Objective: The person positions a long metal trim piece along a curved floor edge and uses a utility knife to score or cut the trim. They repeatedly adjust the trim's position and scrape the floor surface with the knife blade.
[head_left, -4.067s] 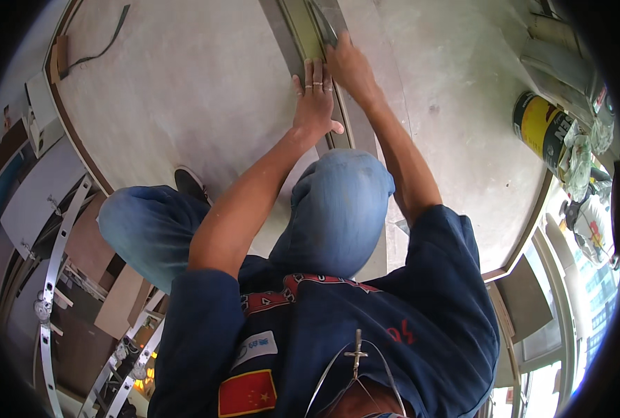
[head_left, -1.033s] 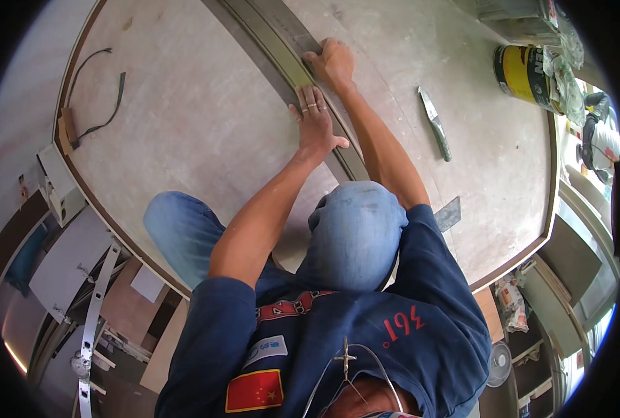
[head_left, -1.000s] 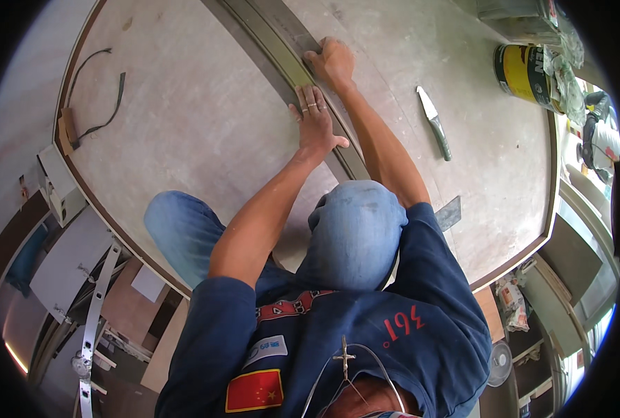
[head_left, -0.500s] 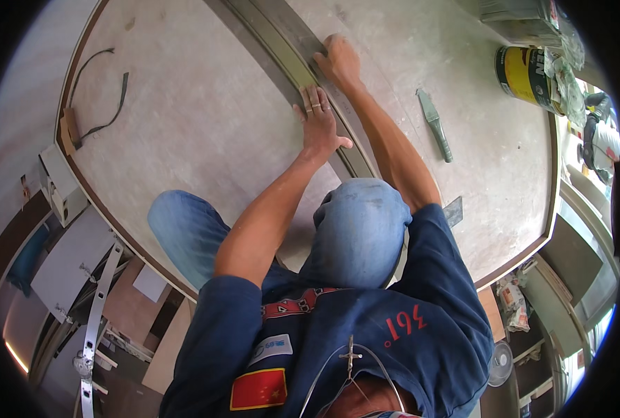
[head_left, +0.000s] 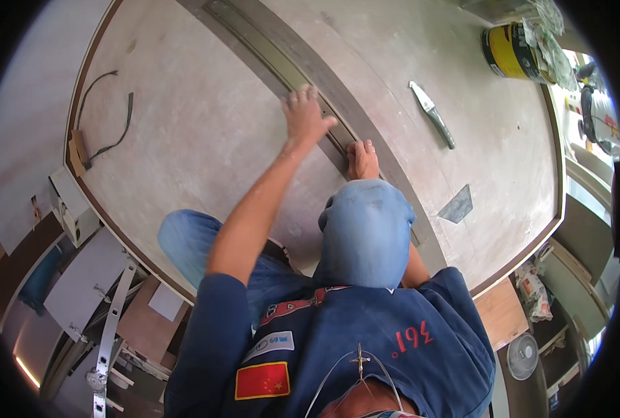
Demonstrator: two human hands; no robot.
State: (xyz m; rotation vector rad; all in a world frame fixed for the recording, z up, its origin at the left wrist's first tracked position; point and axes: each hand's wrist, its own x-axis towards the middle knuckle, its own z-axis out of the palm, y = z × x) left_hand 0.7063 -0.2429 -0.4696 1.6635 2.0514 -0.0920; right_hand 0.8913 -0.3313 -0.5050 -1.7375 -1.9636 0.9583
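Note:
A long, narrow metal-looking strip [head_left: 260, 50] with an olive-toned face runs diagonally across a pale, dusty board, along a darker grey band [head_left: 338, 90]. My left hand [head_left: 308, 117] is over the strip with its fingers spread and thumb out; it is slightly blurred, so I cannot tell whether it touches. Nearer to me, my right hand [head_left: 363, 161] is closed at the strip's right edge, just beyond my raised knee [head_left: 367, 230]. Its fingers are curled together, and whatever they may hold is hidden. My knee covers much of the right forearm and the strip's near end.
To the right on the pale board [head_left: 205, 111] lie a putty knife [head_left: 434, 117] and a dark grey scraper plate [head_left: 457, 205]. A yellow-and-black can [head_left: 510, 52] stands far right. Black cord [head_left: 125, 118] lies at left. Panels and a perforated metal rail [head_left: 108, 341] fill the floor below.
My right hand has come back along the strip toward my knee. My left hand has shifted slightly left, its fingers spreading. The whole view has shifted a little.

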